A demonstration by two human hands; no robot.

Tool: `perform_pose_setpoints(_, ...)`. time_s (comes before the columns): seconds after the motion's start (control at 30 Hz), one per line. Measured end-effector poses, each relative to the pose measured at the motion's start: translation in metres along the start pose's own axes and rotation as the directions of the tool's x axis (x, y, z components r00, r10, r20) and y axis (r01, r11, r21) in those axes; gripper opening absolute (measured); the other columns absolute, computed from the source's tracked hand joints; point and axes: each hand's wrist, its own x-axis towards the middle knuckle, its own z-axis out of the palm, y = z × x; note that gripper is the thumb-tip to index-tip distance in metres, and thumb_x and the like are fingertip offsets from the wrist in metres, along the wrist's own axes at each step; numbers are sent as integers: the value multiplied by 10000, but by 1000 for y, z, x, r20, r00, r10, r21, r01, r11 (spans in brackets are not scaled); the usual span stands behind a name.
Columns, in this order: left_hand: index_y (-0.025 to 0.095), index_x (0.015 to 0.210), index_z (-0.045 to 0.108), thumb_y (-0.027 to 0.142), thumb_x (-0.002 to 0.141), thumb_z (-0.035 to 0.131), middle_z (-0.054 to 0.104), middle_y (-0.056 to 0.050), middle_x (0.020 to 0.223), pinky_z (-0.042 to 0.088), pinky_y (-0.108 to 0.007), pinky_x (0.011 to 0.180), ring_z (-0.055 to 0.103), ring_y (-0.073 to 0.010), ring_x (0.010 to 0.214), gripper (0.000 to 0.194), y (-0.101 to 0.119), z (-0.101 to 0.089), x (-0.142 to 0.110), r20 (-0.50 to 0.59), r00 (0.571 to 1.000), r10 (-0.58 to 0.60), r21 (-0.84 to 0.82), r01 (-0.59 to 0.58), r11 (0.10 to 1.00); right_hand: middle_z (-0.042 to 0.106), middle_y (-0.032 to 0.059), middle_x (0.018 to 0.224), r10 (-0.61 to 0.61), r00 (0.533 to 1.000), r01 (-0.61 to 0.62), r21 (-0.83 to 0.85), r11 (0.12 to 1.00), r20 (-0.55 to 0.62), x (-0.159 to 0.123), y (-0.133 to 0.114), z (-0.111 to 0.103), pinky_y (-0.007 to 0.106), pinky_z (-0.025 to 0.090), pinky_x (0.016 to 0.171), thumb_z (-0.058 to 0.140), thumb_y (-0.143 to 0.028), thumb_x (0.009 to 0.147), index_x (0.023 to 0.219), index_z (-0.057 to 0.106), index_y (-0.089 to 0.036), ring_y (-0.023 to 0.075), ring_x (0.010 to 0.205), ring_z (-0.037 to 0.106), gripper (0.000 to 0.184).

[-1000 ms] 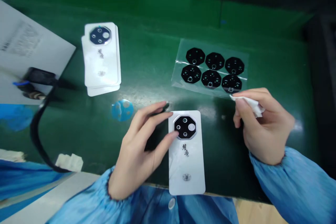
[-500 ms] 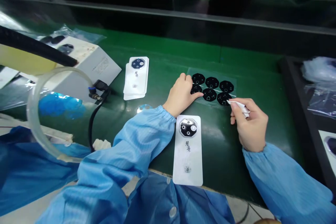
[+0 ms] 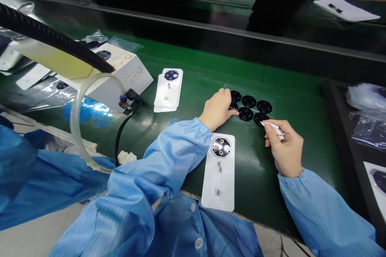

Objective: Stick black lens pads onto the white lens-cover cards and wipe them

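Note:
A clear sheet (image 3: pixel 273 97) lies on the green bench, bearing two rows of black octagonal stickers (image 3: pixel 249 101) with small holes. On its left end rests my left hand (image 3: pixel 219 107), thumb and fingers apart, partly covering the leftmost stickers. My right hand (image 3: pixel 285 144) pinches a folded white wipe (image 3: pixel 276 128), perhaps paper or cloth. The wipe's pointed tip touches or hovers at the near right sticker (image 3: pixel 261 119); I cannot tell which. Below my left wrist lies a white phone back panel (image 3: pixel 218 176) with a black octagonal camera area, its near end over the bench edge.
Other white panels (image 3: pixel 168 92) lie stacked at the left. Beyond them stand a white box (image 3: pixel 132 74), a black flexible arm (image 3: pixel 54 42) and a clear hose (image 3: pixel 76 128). A black tray (image 3: pixel 340 136) with plastic bags borders the right. Another person's blue sleeve (image 3: pixel 60 176) shows lower left.
The view has shifted, so the bench items appear a little further right or lower. Both hands keep nearly the same places at the sheet, and the wipe tip stays at the same sticker.

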Motion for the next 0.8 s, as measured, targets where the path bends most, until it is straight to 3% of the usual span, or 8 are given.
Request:
perform_pose_setpoints(0.1,134,1185,495,322,828,700,523,-132,1140,513,-318,704,572,-271,1018,452,7,-1,-9,-43,997,70,108,-65,992,541,3,832,7,1000,-7,-8,1000,-4,0,1,0,246,397,443,646,-350,872,939,694,-217,85,521,475,156)
perform_pose_setpoints(0.27,113,1042,592,209,888,610,532,-134,1105,518,-310,668,606,-256,942,183,19,-1,-13,-14,992,123,246,-116,962,548,5,825,1,1000,-1,-12,1000,-4,0,1,0,247,401,443,641,-359,871,945,691,-210,88,515,472,173)
perform_pose_setpoints(0.43,67,1085,561,145,893,564,549,-151,1077,507,-294,626,643,-247,858,207,28,0,-19,-29,992,121,280,-108,954,555,9,836,-9,1000,9,-29,1000,11,1,4,-2,254,393,446,632,-377,877,954,690,-205,86,497,473,197)
perform_pose_setpoints(0.53,83,1080,561,191,891,558,566,-139,1062,516,-310,672,655,-253,848,218,20,-5,-18,-69,991,118,174,-105,979,563,11,833,-3,1000,3,-29,1000,4,1,4,-2,253,395,447,636,-379,874,951,691,-205,86,494,475,198)
perform_pose_setpoints(0.63,130,1055,570,271,857,611,597,-107,1057,529,-344,779,653,-241,892,246,0,-13,-15,-161,986,29,-192,-60,979,592,10,795,30,999,-29,34,999,-25,-1,2,0,247,398,444,625,-375,886,960,664,-202,97,503,494,192)
perform_pose_setpoints(0.7,157,1055,564,312,840,640,623,-85,1042,542,-329,800,661,-201,880,275,-15,-19,-14,-96,991,-97,-578,24,816,623,20,812,36,999,-33,103,994,-33,-3,-2,1,248,408,436,599,-371,906,1032,622,-205,114,526,525,209)
perform_pose_setpoints(0.73,162,1062,558,322,847,635,633,-79,1033,550,-320,800,668,-183,870,279,-21,-21,-15,-11,990,-139,-741,85,666,631,24,833,21,999,-17,118,993,-32,-4,-4,2,252,418,434,579,-364,920,1108,596,-214,121,539,535,241)
perform_pose_setpoints(0.8,153,1070,551,319,876,604,646,-85,1008,560,-320,811,687,-173,861,262,-31,-24,-18,166,975,-148,-916,208,344,614,19,853,-46,999,47,86,995,-18,-6,-8,2,259,435,442,529,-338,951,1285,525,-250,123,557,534,346)
